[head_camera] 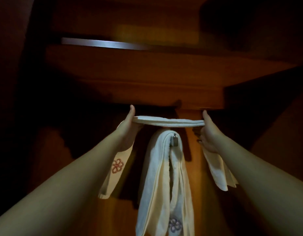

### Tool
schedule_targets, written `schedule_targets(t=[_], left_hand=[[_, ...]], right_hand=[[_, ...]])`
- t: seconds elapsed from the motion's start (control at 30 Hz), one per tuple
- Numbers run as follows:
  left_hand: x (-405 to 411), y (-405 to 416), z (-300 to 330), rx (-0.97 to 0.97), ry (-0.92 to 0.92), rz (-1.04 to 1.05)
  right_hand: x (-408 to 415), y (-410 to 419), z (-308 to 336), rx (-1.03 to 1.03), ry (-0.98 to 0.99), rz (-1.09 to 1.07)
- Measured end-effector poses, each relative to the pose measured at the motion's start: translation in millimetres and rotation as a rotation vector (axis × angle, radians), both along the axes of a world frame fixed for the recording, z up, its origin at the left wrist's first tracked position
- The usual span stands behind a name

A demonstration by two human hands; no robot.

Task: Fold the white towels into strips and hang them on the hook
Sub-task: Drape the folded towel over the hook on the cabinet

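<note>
Left hand [129, 124] grips one end of a folded white towel strip [167, 122], thumb raised, with a tail bearing a red flower emblem [117, 165] hanging below it. The strip spans level just above the metal hook [174, 139], over which a second white towel [161, 181] hangs against the wooden panel [130, 68]. Right hand [207, 133] grips the strip's other end, its tail hanging below.
</note>
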State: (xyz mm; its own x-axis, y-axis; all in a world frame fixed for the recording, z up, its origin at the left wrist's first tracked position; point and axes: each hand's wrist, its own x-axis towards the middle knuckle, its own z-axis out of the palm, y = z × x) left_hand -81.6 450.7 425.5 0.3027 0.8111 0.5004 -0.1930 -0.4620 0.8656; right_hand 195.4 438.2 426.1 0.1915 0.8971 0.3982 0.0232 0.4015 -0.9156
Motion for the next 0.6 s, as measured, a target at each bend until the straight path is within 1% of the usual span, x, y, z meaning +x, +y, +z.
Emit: schedule_targets(t=[0.1, 0.2, 0.33, 0.47, 0.6], left_hand=[[7.3, 23.9, 3.3, -0.011, 0.021, 0.039], [14.7, 42.4, 5.9, -0.026, 0.056, 0.060], [20.8, 59.0, 6.2, -0.083, 0.033, 0.072], [19.2, 73.6, -7.3, -0.050, 0.009, 0.059], [16.6, 82.8, -28.3, -0.003, 0.042, 0.022]], right_hand=[[7.1, 32.0, -1.4, -0.033, -0.003, 0.055], [12.8, 58.4, 0.3, -0.053, 0.012, 0.064], [17.3, 80.1, 0.7, -0.050, 0.004, 0.085], [20.6, 92.7, -13.6, -0.058, -0.005, 0.121], [24.0, 100.7, -33.6, -0.101, 0.015, 0.164]])
